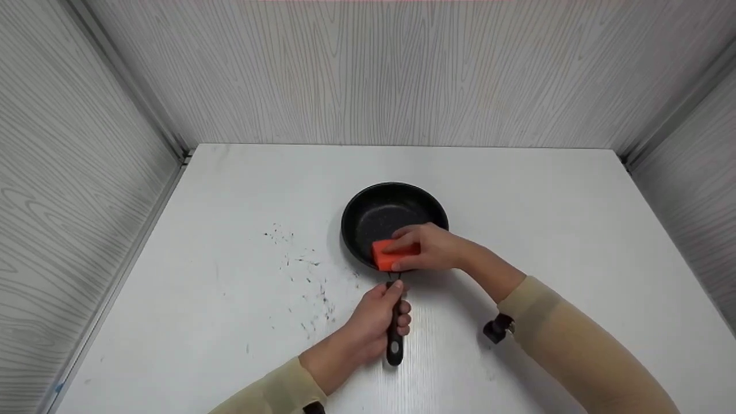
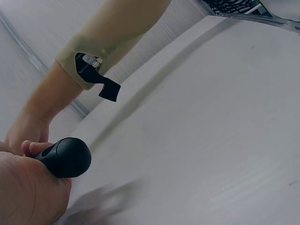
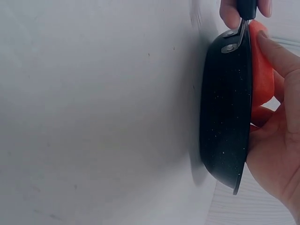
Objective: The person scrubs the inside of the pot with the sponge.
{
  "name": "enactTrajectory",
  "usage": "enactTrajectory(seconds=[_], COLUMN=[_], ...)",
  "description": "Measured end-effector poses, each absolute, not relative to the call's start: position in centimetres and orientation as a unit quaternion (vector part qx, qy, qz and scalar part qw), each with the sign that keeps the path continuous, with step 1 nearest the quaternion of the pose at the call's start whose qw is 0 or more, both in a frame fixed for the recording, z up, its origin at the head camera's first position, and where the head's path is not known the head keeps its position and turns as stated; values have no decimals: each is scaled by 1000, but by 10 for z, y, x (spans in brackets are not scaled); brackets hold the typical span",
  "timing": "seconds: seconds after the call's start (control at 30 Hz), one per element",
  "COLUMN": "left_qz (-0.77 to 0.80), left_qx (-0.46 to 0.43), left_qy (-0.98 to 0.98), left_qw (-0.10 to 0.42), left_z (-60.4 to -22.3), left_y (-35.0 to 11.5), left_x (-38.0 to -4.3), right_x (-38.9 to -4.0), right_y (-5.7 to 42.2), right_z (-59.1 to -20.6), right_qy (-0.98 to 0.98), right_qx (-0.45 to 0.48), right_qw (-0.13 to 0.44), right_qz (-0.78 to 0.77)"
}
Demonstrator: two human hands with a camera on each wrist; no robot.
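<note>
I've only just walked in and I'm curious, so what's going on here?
A person's left hand grips the handle of a black frying pan. Their right hand holds an orange sponge at the pan's near side, by the handle. Dark specks mark the white table to the left of the pan.
</note>
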State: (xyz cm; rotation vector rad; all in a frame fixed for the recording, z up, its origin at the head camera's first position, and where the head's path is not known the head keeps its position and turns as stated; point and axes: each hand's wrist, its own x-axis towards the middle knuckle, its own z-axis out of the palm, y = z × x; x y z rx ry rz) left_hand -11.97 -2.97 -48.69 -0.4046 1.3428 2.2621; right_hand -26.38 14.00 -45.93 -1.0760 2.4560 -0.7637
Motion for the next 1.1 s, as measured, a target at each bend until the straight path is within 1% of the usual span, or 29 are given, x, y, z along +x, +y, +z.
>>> enactTrajectory(seconds=[0.27,0.77,1.1], left_qz=[823,819,813], left_qx=[-142,-119,-127], left_qy=[494,493,496], left_qw=[240,270,278], left_z=[-487,-486,-485], left_y=[-31,-35,-35], left_x=[-121,-124,-125], right_x=[-263,-264,-266], right_y=[133,122,117], right_z=[-459,-460,-459], right_qy=[865,870,867], right_qx=[-371,-367,-365], right_qw=[184,185,190], right_qz=[-282,-273,-280])
